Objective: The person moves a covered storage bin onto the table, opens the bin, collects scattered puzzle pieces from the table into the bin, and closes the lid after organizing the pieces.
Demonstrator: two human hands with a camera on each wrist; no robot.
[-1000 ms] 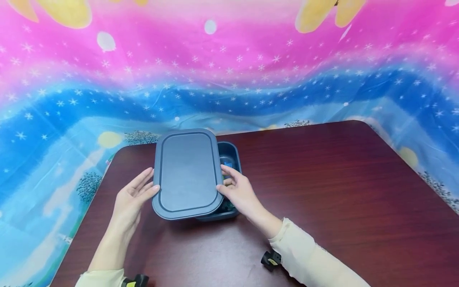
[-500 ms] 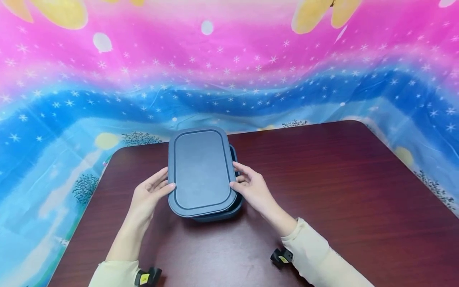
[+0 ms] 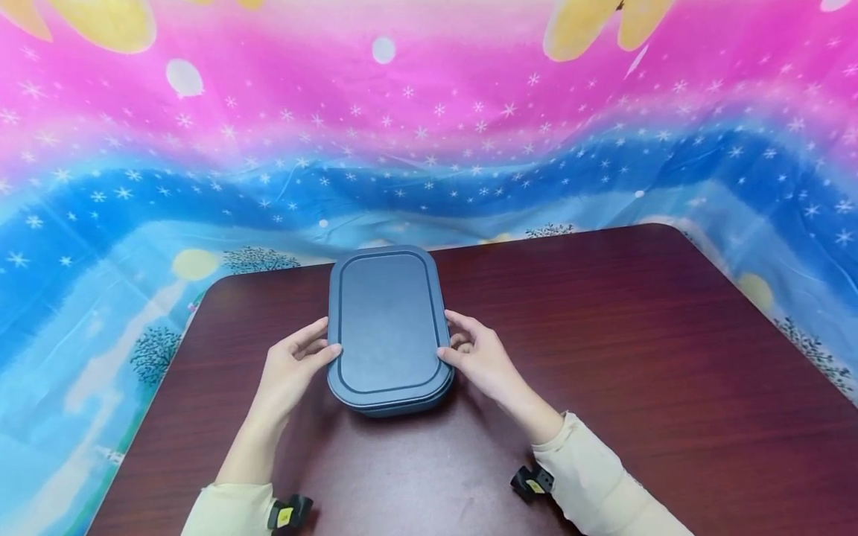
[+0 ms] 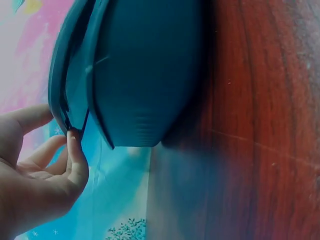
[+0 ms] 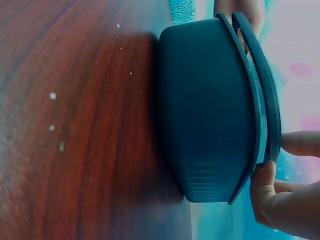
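A grey-blue rectangular lid [image 3: 389,320] with rounded corners lies close over a matching deep box [image 5: 205,100]. Both wrist views show a narrow gap between the lid and the box's rim. My left hand [image 3: 291,376] pinches the lid's left edge, thumb on top and fingers beneath. At the opposite edge, my right hand [image 3: 485,361] holds the lid the same way. The lid hides the inside of the box in the head view, where just a strip of the box's near wall shows.
The box stands on a dark red-brown wooden table [image 3: 637,335], near its far edge. Behind the table hangs a pink and blue patterned cloth [image 3: 429,112]. Each sleeve has a small black wrist camera [image 3: 532,482] at its cuff.
Both hands have carried the lid rightward, from off to the left of the box to over it. The box's open right side, with some small items inside, has become covered.
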